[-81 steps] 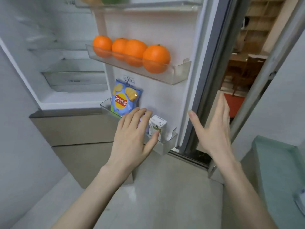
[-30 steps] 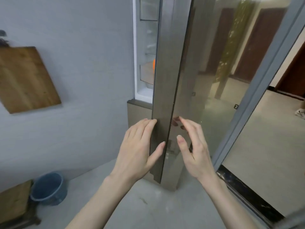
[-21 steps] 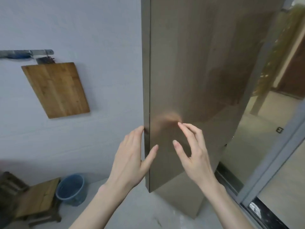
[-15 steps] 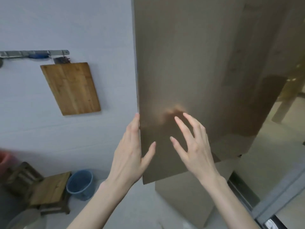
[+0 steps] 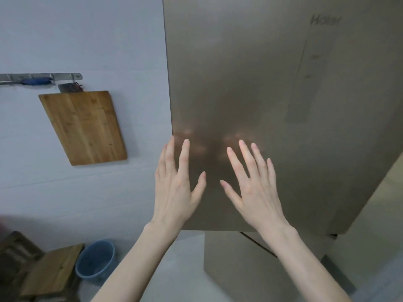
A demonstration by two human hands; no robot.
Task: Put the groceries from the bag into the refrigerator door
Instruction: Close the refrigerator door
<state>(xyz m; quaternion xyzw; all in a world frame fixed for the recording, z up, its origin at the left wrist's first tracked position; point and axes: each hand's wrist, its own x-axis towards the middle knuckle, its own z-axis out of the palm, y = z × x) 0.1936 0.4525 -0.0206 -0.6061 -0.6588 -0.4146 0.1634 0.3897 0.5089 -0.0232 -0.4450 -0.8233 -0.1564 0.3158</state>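
The refrigerator door (image 5: 272, 83) fills the upper right of the head view, a bronze-grey glossy panel that faces me and looks swung shut. My left hand (image 5: 176, 188) is open with spread fingers near the door's left edge. My right hand (image 5: 253, 188) is open beside it, fingers spread in front of the panel. Both hands are reflected faintly in the door. Neither hand holds anything. The groceries and the door shelves are hidden behind the door. No bag is in view.
A wooden cutting board (image 5: 84, 127) hangs on the grey wall at left under a metal rail (image 5: 41, 76). A blue bucket (image 5: 96, 260) and a wooden stool (image 5: 50, 271) stand on the floor at lower left. The lower fridge drawer (image 5: 229, 258) sits below the door.
The fridge door has swung from wide open, with oranges, chips and a carton on its shelves, to shut. Both open hands followed it and are now spread in front of its panel.
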